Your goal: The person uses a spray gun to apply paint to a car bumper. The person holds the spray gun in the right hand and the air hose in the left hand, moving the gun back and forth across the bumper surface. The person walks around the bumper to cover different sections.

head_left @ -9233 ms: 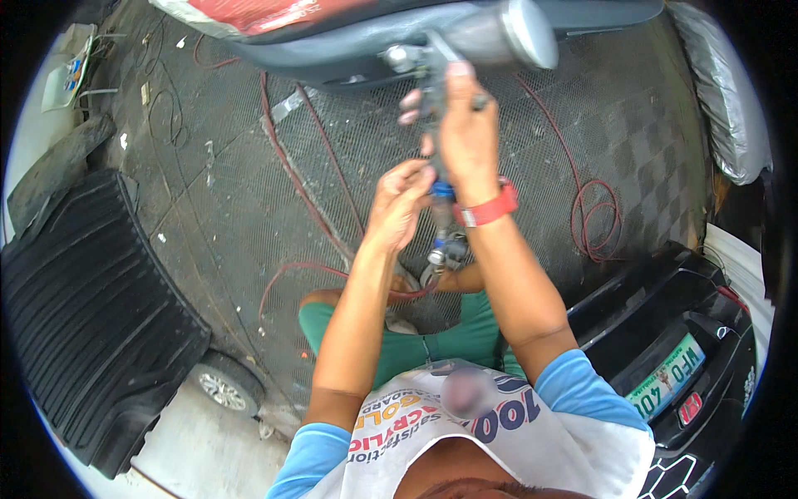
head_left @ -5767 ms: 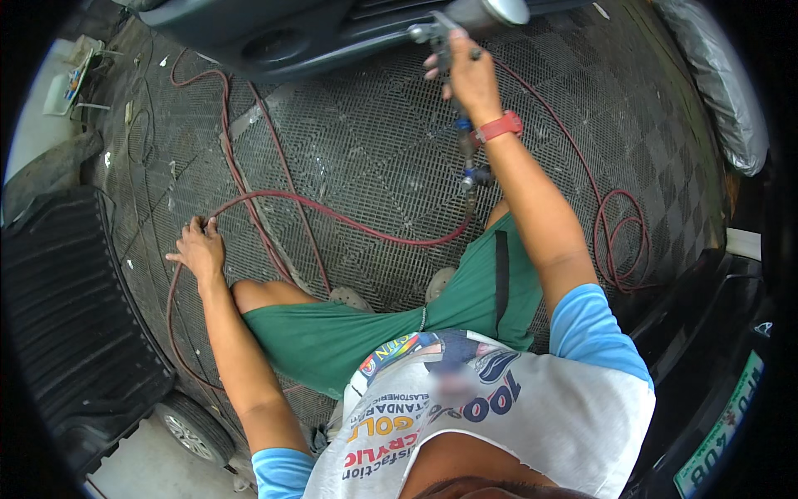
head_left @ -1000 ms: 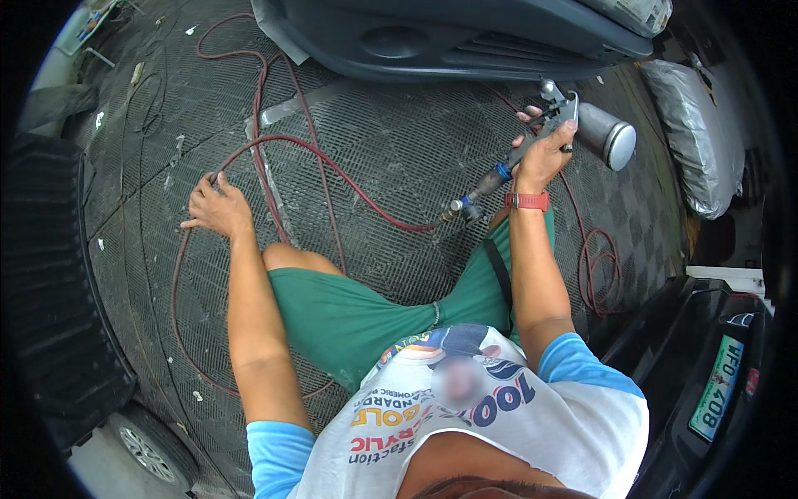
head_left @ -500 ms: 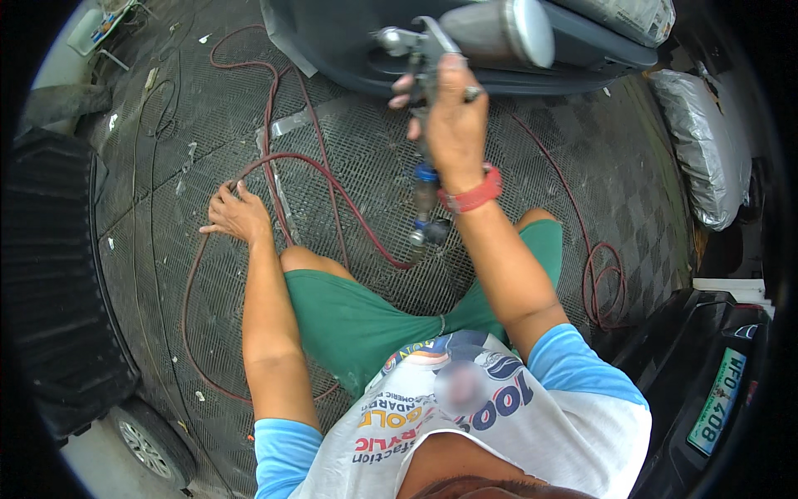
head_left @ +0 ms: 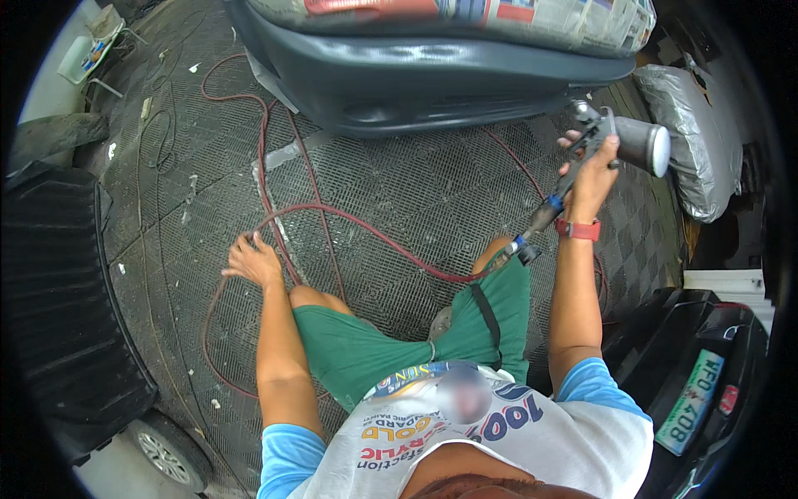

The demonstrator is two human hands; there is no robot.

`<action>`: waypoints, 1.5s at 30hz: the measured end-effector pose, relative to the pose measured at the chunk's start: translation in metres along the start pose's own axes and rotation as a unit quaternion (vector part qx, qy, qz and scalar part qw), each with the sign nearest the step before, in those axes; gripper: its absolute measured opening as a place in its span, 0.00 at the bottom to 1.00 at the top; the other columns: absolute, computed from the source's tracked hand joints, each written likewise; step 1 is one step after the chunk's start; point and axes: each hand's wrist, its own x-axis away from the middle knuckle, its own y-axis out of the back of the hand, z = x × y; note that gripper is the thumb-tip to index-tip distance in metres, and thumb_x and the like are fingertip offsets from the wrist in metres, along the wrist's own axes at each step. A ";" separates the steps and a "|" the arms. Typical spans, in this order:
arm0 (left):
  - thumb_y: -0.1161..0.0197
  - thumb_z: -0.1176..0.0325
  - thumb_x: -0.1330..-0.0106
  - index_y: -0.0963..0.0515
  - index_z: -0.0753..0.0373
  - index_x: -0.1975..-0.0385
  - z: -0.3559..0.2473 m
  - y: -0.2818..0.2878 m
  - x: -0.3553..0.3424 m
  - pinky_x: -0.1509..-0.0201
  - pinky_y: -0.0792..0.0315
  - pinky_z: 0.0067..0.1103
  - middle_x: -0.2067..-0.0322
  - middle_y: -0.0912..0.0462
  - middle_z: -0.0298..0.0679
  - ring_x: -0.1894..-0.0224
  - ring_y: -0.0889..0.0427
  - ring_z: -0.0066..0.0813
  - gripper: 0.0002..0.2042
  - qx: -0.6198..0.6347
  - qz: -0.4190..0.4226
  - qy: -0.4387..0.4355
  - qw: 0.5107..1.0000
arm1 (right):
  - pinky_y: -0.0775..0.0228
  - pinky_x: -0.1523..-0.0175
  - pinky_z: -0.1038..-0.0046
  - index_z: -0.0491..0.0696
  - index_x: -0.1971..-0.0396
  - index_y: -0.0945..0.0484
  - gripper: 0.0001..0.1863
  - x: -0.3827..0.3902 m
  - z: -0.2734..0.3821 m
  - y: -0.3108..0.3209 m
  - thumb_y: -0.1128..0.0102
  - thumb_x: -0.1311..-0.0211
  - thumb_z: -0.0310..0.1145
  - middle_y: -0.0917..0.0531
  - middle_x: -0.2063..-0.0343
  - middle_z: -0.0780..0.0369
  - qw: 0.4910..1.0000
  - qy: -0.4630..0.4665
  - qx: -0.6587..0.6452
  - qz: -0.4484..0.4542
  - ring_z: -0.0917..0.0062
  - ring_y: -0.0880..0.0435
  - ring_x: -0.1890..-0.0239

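Note:
My right hand (head_left: 592, 179) is wrapped round a spray gun (head_left: 592, 141), held out to the right with its metal cup (head_left: 638, 143) pointing right. A regulator with blue rings (head_left: 544, 214) joins the gun's handle to a red air hose (head_left: 391, 239). That hose loops across in front of my knees to my left hand (head_left: 253, 259), whose fingers close round it. Ahead of me is a dark grey car bumper (head_left: 416, 79), its upper part covered by newspaper (head_left: 565, 25). The gun is apart from the bumper, to the right of its near edge.
More hose lies on the black grid-tile floor (head_left: 399, 175). A truck bed with a black cover (head_left: 66, 291) stands left, and a black vehicle (head_left: 690, 366) at lower right. A silver-wrapped bundle (head_left: 690, 141) is at far right; a small white table (head_left: 87, 58) is at upper left.
My right hand has swung the spray gun right and nearer, away from the front of the bumper. The bumper shows more fully now. My left hand still holds the hose.

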 end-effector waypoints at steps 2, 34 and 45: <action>0.42 0.50 0.26 0.20 0.54 0.45 0.001 0.035 0.009 0.26 0.65 0.69 0.46 0.23 0.43 0.34 0.32 0.50 0.19 -0.014 0.020 0.037 0.999 | 0.27 0.82 0.79 0.40 0.47 0.22 0.30 0.006 0.027 -0.026 0.61 0.18 0.54 0.13 0.67 0.57 0.998 -0.037 0.022 0.051 0.76 0.11 0.68; 0.43 0.45 0.25 0.26 0.69 0.38 0.312 0.474 -0.090 0.35 0.29 0.40 0.42 0.20 0.56 0.42 0.20 0.54 0.30 -0.015 0.074 0.547 0.834 | 0.30 0.80 0.77 0.45 0.44 0.22 0.26 0.232 0.190 -0.469 0.56 0.19 0.52 0.16 0.71 0.62 0.980 -0.198 -0.015 0.000 0.79 0.17 0.74; 0.47 0.44 0.23 0.23 0.73 0.50 0.354 0.493 -0.337 0.43 0.28 0.46 0.51 0.18 0.62 0.49 0.20 0.62 0.30 -0.066 0.016 0.368 0.927 | 0.27 0.81 0.79 0.43 0.45 0.24 0.28 0.221 0.237 -0.640 0.59 0.18 0.54 0.15 0.67 0.59 0.960 -0.255 -0.119 0.003 0.77 0.15 0.73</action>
